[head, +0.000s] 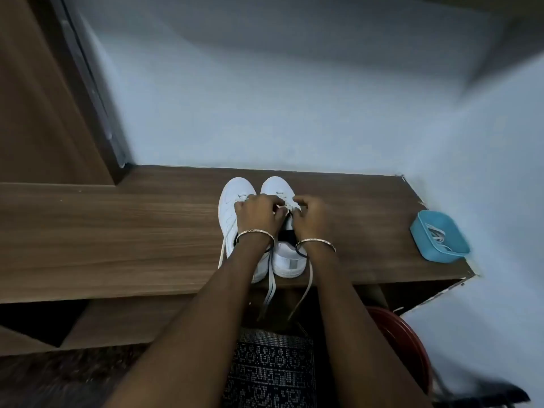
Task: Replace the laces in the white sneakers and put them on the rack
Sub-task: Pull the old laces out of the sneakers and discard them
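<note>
Two white sneakers stand side by side on the wooden rack top point(117, 231), toes pointing away from me. The left sneaker point(232, 198) is partly covered by my left forearm. Over the right sneaker point(279, 187), my left hand point(259, 213) and my right hand point(309, 219) meet at the eyelets. Each hand pinches the white lace point(290, 206) between curled fingers. Two loose lace ends point(272, 285) hang over the rack's front edge. A lace of the left sneaker point(222, 251) trails down its outer side.
A blue plastic basket point(438, 237) holding other laces sits at the rack's right end, close to the white wall point(294, 98). A red round stool point(403, 337) is below on the right. A wooden door frame point(44, 98) stands at the left.
</note>
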A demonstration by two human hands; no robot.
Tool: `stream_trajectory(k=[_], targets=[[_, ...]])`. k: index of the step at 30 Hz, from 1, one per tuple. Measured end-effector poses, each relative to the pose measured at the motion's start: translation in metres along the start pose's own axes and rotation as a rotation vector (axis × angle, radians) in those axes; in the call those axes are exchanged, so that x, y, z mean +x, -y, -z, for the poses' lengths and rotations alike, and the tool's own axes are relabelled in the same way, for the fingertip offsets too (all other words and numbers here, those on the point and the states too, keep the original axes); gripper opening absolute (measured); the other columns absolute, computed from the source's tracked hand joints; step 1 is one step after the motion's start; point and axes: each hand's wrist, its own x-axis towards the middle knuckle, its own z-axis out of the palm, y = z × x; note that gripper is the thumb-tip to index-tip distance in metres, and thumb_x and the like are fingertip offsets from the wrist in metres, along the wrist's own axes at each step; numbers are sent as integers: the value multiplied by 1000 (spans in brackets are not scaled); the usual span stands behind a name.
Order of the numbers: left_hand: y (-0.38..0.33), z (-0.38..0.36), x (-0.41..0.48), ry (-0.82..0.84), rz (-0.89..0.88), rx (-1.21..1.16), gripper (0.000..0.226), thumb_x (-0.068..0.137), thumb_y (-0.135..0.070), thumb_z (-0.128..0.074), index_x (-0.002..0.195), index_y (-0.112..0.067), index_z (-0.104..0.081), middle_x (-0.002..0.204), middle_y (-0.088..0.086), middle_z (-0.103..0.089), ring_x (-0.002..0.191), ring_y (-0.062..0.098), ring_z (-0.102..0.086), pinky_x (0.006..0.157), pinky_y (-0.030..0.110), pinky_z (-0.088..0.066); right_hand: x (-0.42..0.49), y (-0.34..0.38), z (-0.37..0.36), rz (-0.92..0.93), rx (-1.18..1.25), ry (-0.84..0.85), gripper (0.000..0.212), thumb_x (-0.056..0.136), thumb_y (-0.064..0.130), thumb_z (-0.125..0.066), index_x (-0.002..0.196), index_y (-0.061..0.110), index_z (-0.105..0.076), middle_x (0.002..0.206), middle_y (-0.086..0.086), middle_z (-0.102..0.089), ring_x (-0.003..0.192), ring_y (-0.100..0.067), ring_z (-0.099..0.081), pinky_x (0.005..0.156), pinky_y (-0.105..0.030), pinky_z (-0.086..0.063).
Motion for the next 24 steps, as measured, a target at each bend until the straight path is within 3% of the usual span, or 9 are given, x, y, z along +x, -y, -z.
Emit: stream_trajectory(k=[6,11,14,19,24], targets=[[3,-14,1,-95,-22,43,20,89,-42,-57,96,-34,-75,89,-7,-72,98,18,-57,84,39,-24,-2,-2,2,75,-98,-49,18,82,19,-64,92,25,-76,97,7,-75,96,-22,-67,83,-43,-53],[2,-16,3,-143,-22,97,20,91,-34,-51,84,-26,-69,82,-5,-68,90,17,-58,77,38,-18,-1,-6,-3,85,-132,-36,5,85,25,-61,84,27,-66,90,9,-69,96,-21,-63,86,-49,-49],[5,-18,3,-120,20,88,16,93,-30,-49,90,-25,-64,87,-5,-68,93,19,-59,75,38,-15,1,-7,-3,-8,-47,-39,18,86,17,-61,74,30,-58,89,8,-70,97,-23,-64,86,-47,-50],[7,-19,3,-4,96,16,22,95,-29,-46,101,-19,-64,112,0,-60,118,24,-46,91,45,-21,1,-10,-6,-122,101,21,28,92,17,-56,71,35,-50,86,10,-65,98,-25,-63,90,-52,-49],[7,-13,8,176,238,-206,26,93,-27,-40,95,-12,-62,121,3,-48,124,23,-37,108,53,-19,-3,-7,-7,-261,267,23,24,98,15,-55,79,30,-54,81,12,-59,94,-24,-63,89,-40,-51]])
